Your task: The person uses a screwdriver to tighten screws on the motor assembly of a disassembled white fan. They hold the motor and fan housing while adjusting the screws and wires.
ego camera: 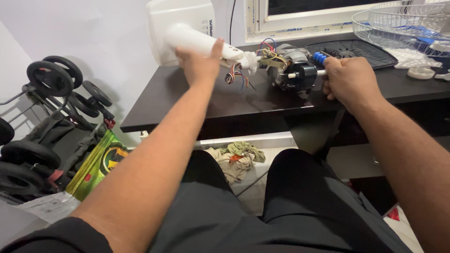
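Note:
My left hand (200,64) grips the white neck of a fan stand (197,41) that lies tilted on the dark table (187,103). Coloured wires (238,75) run from the neck's end to a bare fan motor (293,68) resting on the table. My right hand (349,80) is closed around a blue-handled screwdriver (319,58) right beside the motor, its tip hidden behind the motor body.
A black plastic grille (363,49) and a white wire fan guard (403,23) lie at the table's back right, with white fan parts (421,72) near them. A folded stroller (44,112) stands at the left. Crumpled cloth (236,157) lies on the floor under the table.

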